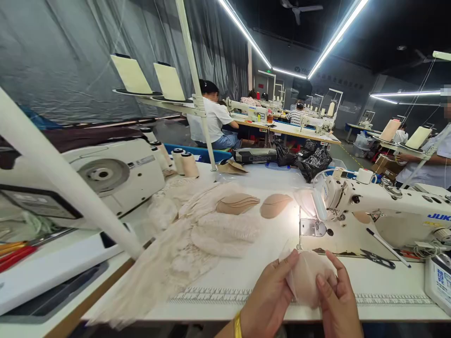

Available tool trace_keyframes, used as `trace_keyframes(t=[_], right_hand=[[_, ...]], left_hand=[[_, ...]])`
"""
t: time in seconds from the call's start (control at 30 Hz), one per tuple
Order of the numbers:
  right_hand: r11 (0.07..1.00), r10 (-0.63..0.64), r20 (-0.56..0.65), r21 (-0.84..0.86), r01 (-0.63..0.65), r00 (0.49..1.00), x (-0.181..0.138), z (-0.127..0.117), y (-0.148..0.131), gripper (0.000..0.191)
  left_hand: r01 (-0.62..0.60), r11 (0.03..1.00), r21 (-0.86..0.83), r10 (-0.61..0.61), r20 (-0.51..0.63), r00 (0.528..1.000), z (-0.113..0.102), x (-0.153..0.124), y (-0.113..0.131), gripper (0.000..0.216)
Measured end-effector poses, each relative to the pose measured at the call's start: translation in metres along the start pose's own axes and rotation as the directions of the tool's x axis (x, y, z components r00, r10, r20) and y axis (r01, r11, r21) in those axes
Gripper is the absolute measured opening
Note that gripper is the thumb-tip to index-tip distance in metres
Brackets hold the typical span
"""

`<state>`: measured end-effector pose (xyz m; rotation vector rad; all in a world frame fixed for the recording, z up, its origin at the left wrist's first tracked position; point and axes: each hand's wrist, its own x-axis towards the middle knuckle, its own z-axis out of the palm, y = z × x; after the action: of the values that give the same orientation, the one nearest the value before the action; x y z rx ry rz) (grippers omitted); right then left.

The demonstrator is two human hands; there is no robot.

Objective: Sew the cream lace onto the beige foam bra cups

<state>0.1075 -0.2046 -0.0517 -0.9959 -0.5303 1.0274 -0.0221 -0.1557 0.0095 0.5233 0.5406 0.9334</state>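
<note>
A pale beige bra cup (305, 278) with sheer fabric over it is held up near the table's front edge. My left hand (270, 287) grips its left side, thumb on top. On the other side my right hand (337, 293) pinches it between thumb and fingers, with the forefinger raised along the edge. Just beyond the cup is the lit needle area of a white sewing machine (313, 228). Tan cup pieces lie further back, a stack (237, 203) and another pair (275, 205). Sheer cream lace fabric (197, 244) spreads to the left.
A printed ruler strip (211, 295) runs along the table front. Black thread snips (378, 259) and a white pen (389, 247) lie at right. Thread cones (190, 164), a slanting white pole (70, 173) and a second machine (105, 173) stand left. Other people sit further back.
</note>
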Motion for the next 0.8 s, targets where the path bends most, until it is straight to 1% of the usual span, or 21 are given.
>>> trace_keyframes(t=[0.13, 0.27, 0.43, 0.53, 0.67, 0.73, 0.77, 0.8], right_hand=[[1.0, 0.004, -0.008, 0.005, -0.004, 1.0, 0.001, -0.002, 0.0, 0.086], [1.0, -0.002, 0.002, 0.02, 0.002, 1.0, 0.002, -0.002, 0.0, 0.083], [1.0, -0.004, 0.046, 0.03, 0.002, 0.999, 0.0, -0.001, 0.0, 0.083], [0.999, 0.006, 0.044, 0.045, -0.008, 0.999, -0.001, 0.002, -0.001, 0.085], [0.995, 0.014, 0.035, 0.096, -0.017, 0.999, 0.001, 0.01, -0.002, 0.084], [0.993, -0.023, 0.029, 0.119, 0.019, 0.999, 0.001, 0.015, -0.001, 0.084], [0.992, -0.056, 0.027, 0.115, 0.052, 0.998, 0.001, 0.018, 0.0, 0.085], [0.991, -0.093, 0.028, 0.097, 0.09, 0.995, 0.002, 0.02, 0.002, 0.086]], left_hand=[[-0.003, 1.0, 0.003, 0.003, 0.029, 1.0, 0.002, -0.001, 0.001, 0.046], [-0.02, 0.999, 0.038, 0.017, 0.066, 0.998, 0.002, -0.002, 0.002, 0.048], [0.003, 0.997, 0.073, -0.008, 0.071, 0.997, 0.004, -0.002, 0.001, 0.049], [-0.005, 0.996, 0.085, -0.001, 0.063, 0.998, 0.005, 0.0, 0.002, 0.049], [0.008, 0.994, 0.11, -0.015, 0.061, 0.998, 0.0, 0.001, 0.005, 0.051], [0.004, 0.982, 0.189, -0.015, 0.055, 0.998, -0.002, -0.001, 0.005, 0.049], [-0.012, 0.967, 0.256, -0.002, 0.053, 0.999, -0.002, 0.0, 0.005, 0.047], [-0.058, 0.928, 0.368, 0.035, 0.067, 0.997, 0.0, 0.003, 0.005, 0.042]])
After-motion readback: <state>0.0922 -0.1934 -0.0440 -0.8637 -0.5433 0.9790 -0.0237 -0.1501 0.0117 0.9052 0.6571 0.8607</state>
